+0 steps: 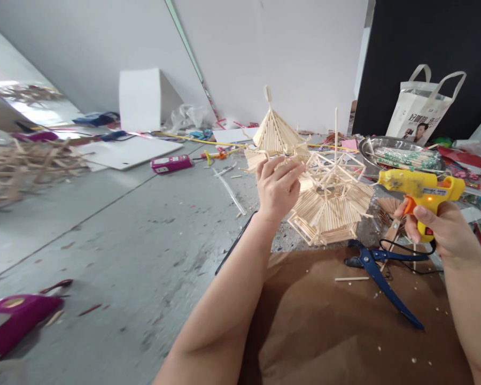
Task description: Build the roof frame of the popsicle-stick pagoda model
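Head view: right fingers point(412, 231) round glue gun point(414, 184); left fingers point(279, 170) half-curled

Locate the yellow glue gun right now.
The yellow glue gun is at the right of the head view, gripped in the right hand, just above the blue-handled cutters in the picture.

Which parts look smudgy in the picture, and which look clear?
In the head view, the stick pile at the left edge looks smeared; also in the head view, the yellow glue gun and blue cutters look clearer, and the gun's little orange light shows.
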`<state>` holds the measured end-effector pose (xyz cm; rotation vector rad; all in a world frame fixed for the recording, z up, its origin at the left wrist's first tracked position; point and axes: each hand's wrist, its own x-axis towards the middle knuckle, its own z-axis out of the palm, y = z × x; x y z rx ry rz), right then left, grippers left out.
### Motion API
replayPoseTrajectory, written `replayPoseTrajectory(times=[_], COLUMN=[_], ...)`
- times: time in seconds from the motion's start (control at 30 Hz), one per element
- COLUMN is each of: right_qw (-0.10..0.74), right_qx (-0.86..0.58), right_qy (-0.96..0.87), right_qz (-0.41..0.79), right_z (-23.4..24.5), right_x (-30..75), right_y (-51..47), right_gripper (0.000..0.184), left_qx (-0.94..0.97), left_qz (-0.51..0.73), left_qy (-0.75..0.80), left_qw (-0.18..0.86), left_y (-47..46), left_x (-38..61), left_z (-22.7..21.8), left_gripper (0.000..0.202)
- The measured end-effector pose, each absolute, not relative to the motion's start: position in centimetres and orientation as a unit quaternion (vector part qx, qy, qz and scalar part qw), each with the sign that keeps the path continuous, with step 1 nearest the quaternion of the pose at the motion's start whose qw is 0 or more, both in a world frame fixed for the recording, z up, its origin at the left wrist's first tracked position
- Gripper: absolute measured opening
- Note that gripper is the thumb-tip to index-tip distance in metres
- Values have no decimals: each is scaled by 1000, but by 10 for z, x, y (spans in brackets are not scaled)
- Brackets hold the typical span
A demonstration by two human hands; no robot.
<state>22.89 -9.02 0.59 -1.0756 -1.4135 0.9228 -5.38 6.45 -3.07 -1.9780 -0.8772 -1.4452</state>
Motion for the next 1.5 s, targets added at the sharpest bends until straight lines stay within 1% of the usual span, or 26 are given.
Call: replayPoseTrajectory(times=[0.2, 0.47, 0.67, 0.9, 1.1, 1.33, 1.5], right_qw=[534, 535, 510, 511, 511, 507, 494], right_qx=[-460, -463, -477, -479, -478, -471, -481], right_qy=[-589, -586, -595, -594, -591, -604, -599], right_qz=[395, 395, 398, 396, 402, 397, 406], right_z=[6, 11, 8, 7, 8, 6, 6], right_x=[229, 221, 218, 217, 216, 215, 205], right_y=[-90, -90, -89, -89, -91, -88, -83], right_gripper=[24, 26, 27, 28, 28, 26, 27], left_qx=[-741, -741, -740, -741, -734, -737, -736], left_qz=[-530, -548, -535, -535, -534, -537, -534], left_qy=[-338, -306, -327, -332, -324, -330, -330], left_qw=[236, 239, 242, 233, 268, 244, 253], left_y=[66, 66, 66, 65, 64, 65, 66], left_x=[-55, -55, -55, -54, -54, -54, -54], left_z=[-32, -32, -32, -31, -30, -31, -32], left_gripper=[32, 33, 34, 35, 34, 34, 34])
